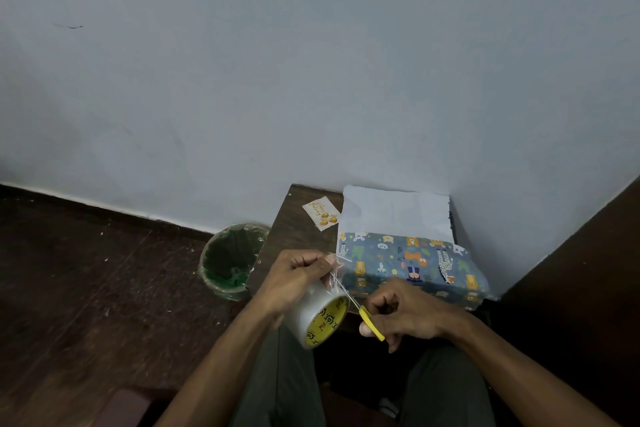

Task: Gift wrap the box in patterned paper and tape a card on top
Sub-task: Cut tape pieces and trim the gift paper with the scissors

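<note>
- While one box point(412, 265) lies on the small dark table point(294, 218) by the wall, it is partly wrapped: patterned paper covers its near faces, and one white flap point(394, 210) stands up behind it.
- One card point(320, 213) lies flat on the table, left of the box and apart from it.
- One tape roll point(317, 317) hangs below the left hand point(294, 279); thumb and forefinger pinch the pulled-out strip point(336, 274).
- One pair of yellow-handled scissors point(370, 321) is gripped by the right hand point(405, 312), fingers curled through the handles; blades meet the strip.
- One green-lined bin point(230, 260) stands on the floor, left of the table.
</note>
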